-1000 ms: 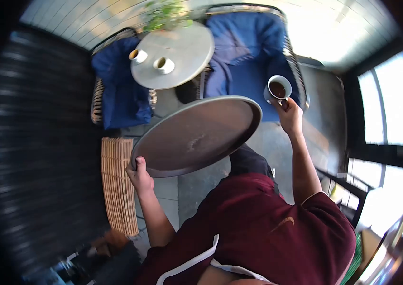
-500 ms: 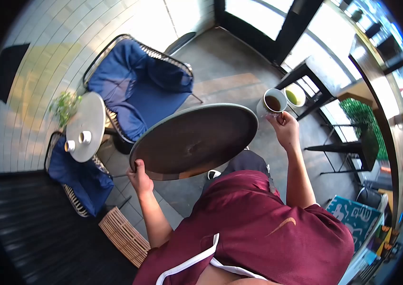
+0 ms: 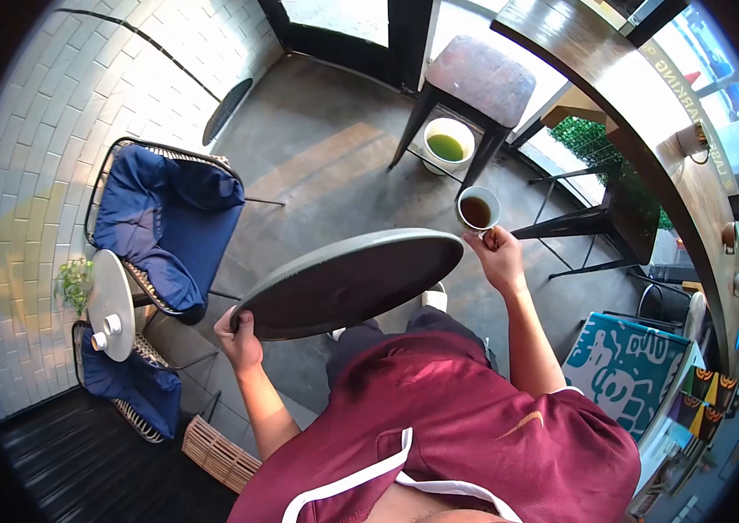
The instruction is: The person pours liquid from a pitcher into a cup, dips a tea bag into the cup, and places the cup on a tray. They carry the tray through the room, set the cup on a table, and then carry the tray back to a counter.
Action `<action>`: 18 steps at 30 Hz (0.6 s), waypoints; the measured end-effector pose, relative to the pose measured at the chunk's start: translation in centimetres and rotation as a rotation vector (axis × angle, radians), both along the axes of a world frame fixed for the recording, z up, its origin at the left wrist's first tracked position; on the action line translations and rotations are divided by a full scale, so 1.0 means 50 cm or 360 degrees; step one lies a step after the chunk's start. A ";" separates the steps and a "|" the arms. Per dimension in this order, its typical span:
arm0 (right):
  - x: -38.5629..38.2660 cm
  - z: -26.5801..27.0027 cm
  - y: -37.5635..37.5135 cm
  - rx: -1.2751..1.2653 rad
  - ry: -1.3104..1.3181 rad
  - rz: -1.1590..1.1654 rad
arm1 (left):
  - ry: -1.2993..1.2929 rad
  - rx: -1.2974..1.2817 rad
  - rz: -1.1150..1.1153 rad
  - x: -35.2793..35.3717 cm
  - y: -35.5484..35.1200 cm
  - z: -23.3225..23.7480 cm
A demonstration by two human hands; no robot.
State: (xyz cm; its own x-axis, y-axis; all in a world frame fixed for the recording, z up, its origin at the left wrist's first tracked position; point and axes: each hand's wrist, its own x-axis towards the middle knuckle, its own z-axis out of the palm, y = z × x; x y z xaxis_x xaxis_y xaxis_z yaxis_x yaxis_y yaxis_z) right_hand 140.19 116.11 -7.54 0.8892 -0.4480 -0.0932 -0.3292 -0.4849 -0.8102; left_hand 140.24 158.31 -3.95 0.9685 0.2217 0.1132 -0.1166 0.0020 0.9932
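Observation:
My left hand point(image 3: 241, 338) is closed on the left edge of a large round dark tray point(image 3: 348, 288). The tray tilts steeply in front of my body, its face bare. With its fingers pinched at the handle, my right hand point(image 3: 499, 256) holds a light-coloured cup point(image 3: 480, 193) just off the tray's right end. Dark brown liquid shows inside the cup. Beyond it on the floor stands a white bucket point(image 3: 429, 131) with green inside, partly behind the legs of a stool point(image 3: 480, 78).
Two blue-cushioned chairs point(image 3: 182, 213) stand at the left by a small round table point(image 3: 108, 288) bearing two small white cups. A long wooden counter point(image 3: 592, 78) curves along the right, with a dark stool point(image 3: 627, 218) beneath. A teal patterned panel point(image 3: 622, 366) stands lower right.
My view has turned right, so the chairs and table shift left and more of the counter shows. The cup sits nearer the tray's right end; both hands keep their holds.

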 end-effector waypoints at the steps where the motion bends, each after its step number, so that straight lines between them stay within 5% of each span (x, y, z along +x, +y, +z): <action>1: 0.010 -0.005 -0.027 0.0001 0.0056 0.0045 | -0.0015 0.0024 -0.0022 -0.001 -0.023 0.000; 10: 0.140 -0.094 -0.101 0.0180 0.0313 0.0168 | 0.0098 0.0078 0.0022 0.021 -0.126 -0.006; 16: 0.277 -0.283 -0.118 0.0292 0.0263 0.0085 | 0.0059 -0.0040 0.0179 0.089 -0.093 -0.079; 18: 0.328 -0.348 -0.128 0.0636 0.0130 -0.0022 | 0.0118 -0.0012 0.0163 0.097 -0.085 -0.079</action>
State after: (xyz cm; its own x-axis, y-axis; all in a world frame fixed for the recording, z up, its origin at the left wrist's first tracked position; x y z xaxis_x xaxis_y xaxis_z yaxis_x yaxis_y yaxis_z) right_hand 156.61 109.71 -24.93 0.8658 -0.3741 -0.3324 -0.4046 -0.1323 -0.9049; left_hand 145.07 154.05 -7.91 0.9465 0.3202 0.0403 -0.0429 0.0012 0.9991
